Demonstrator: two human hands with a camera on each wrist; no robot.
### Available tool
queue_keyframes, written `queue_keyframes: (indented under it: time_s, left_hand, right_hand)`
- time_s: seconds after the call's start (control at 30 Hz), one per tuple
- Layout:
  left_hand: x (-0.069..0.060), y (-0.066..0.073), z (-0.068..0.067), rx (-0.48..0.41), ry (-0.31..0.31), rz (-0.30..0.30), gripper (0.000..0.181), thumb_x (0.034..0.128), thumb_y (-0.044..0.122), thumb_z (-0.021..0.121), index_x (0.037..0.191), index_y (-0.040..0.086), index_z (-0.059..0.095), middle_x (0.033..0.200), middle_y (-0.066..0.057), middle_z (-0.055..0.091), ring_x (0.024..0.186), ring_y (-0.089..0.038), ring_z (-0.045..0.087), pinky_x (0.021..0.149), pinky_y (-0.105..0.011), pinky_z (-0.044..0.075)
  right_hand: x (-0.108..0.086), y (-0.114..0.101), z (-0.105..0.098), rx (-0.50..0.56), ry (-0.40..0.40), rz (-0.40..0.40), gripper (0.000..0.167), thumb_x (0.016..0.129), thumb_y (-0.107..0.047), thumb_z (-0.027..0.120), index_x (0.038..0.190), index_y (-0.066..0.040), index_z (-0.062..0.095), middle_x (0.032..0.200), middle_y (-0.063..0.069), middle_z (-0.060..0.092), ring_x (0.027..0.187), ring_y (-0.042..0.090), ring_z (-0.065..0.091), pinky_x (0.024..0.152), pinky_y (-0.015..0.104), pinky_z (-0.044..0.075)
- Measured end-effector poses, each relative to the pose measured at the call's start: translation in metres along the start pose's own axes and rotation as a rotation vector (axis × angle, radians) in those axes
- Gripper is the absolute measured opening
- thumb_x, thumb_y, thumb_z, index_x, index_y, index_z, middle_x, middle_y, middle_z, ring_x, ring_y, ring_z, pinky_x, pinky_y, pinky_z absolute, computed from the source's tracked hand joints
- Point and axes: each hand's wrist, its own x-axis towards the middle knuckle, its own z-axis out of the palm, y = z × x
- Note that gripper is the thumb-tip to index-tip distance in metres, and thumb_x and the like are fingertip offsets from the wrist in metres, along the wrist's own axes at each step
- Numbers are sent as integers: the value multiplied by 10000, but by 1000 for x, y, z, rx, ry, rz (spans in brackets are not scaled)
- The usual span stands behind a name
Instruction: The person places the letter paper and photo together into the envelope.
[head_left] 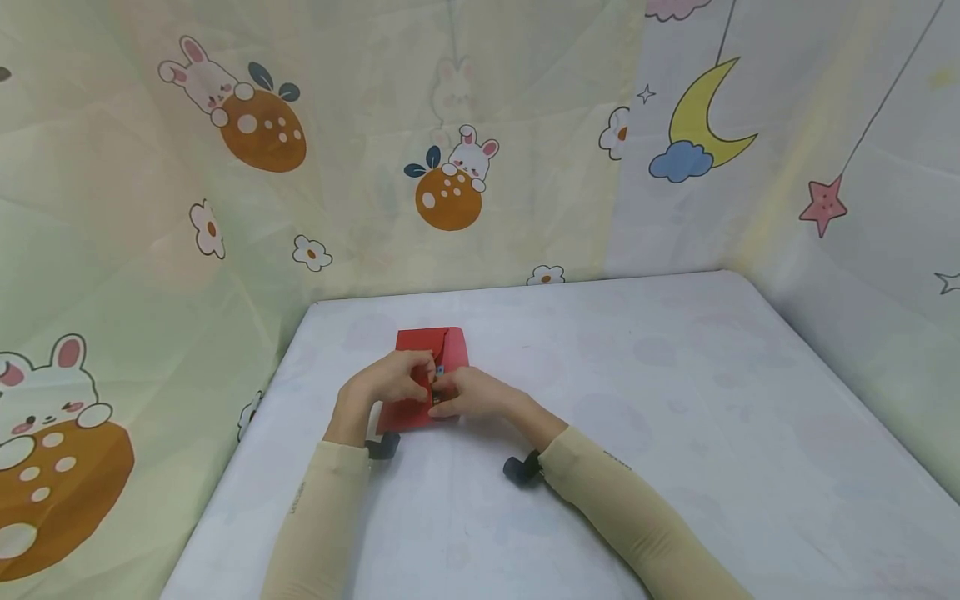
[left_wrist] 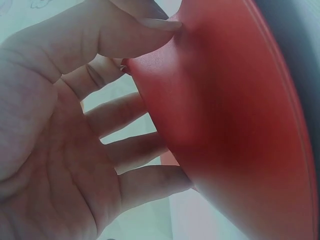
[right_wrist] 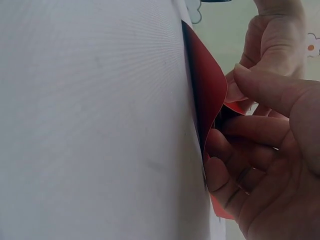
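Note:
A red, leather-look folding case (head_left: 420, 340) lies on the table, with a lighter pinkish-red strip along its right side. Its exact kind does not show. A stitched line runs near the edge of the bulging red cover (left_wrist: 225, 120) in the left wrist view. My left hand (head_left: 393, 377) pinches that cover's edge, thumb on top and fingers beneath. Close beside it, my right hand (head_left: 476, 393) holds the case's edge with curled fingers (right_wrist: 225, 185), one finger reaching into a dark gap. A small blue patch shows between the hands; what it belongs to is hidden.
The white table (head_left: 637, 400) extends to the right and in front of the case. Patterned cloth (head_left: 360, 108) hangs behind and at both sides. Dark wrist cameras (head_left: 522, 469) sit under the wrists, close to the tabletop.

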Motion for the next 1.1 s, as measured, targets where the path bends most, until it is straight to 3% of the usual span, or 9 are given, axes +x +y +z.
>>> queue_keyframes:
  time_s: [0.3, 0.43, 0.47, 0.6, 0.67, 0.83, 0.97, 1.1]
  left_hand:
    - [3, 2, 4, 19, 18, 11, 296, 773, 161, 873, 963, 215, 653, 953, 6, 641, 975, -209, 604, 762, -342, 548]
    - [6, 7, 13, 92, 43, 15, 206, 829, 205, 841, 942, 193, 670, 931, -8, 649, 903, -199, 607, 747, -346, 522]
    - [7, 9, 16, 116, 49, 8, 192, 843, 222, 834, 953, 194, 680, 955, -19, 658, 905, -199, 610, 754, -351, 526]
    - [10, 16, 24, 206, 67, -44, 228, 887, 286, 805, 1093, 214, 737, 1307, -64, 670, 1064, -212, 609, 865, -395, 565]
    - [10, 19, 26, 219, 69, -63, 268, 893, 280, 802, 1146, 229, 731, 1347, -62, 654, 1096, -216, 600, 887, -414, 572]
    - [12, 22, 28, 219, 68, -52, 321, 897, 221, 799, 1187, 245, 662, 1050, 1, 678, 987, -191, 612, 821, -389, 562]
    - [14, 24, 32, 233, 84, -76, 626, 904, 283, 810, 1467, 237, 539, 1296, -29, 648, 1234, -235, 583, 982, -490, 561]
    - [16, 26, 37, 279, 86, -108, 803, 934, 356, 770, 1616, 221, 368, 1627, -101, 430, 1524, -341, 377, 1122, -620, 443]
  right_hand:
    - [-3, 5, -9, 12, 0, 36, 321, 954, -349, 755, 1236, -197, 747, 985, -105, 734, 890, 128, 636, 780, 277, 538]
    - [-7, 7, -17, 38, 4, 42, 331, 971, -360, 728, 1254, -189, 742, 1011, -78, 745, 886, 140, 657, 808, 307, 551]
    - [-7, 7, -18, 42, 5, 45, 343, 971, -364, 725, 1264, -186, 738, 1031, -77, 747, 897, 135, 660, 818, 309, 553]
    - [-10, 9, -25, 55, 6, 51, 418, 975, -369, 713, 1339, -163, 704, 1124, -57, 746, 941, 142, 673, 844, 327, 560]
    - [-12, 10, -29, 58, 17, 61, 456, 973, -382, 713, 1363, -147, 689, 1168, -44, 739, 965, 150, 672, 850, 328, 557]
    - [-21, 12, -43, 71, 62, 141, 577, 945, -456, 732, 1413, -128, 650, 1270, 18, 712, 1068, 196, 646, 874, 363, 556]
    - [-29, 12, -54, 0, 94, 200, 614, 945, -455, 729, 1440, -108, 621, 1390, 78, 666, 1234, 259, 607, 974, 445, 551]
    - [-35, 13, -62, -94, 103, 259, 653, 951, -446, 725, 1478, -91, 575, 1421, 111, 646, 1249, 283, 638, 1014, 464, 554]
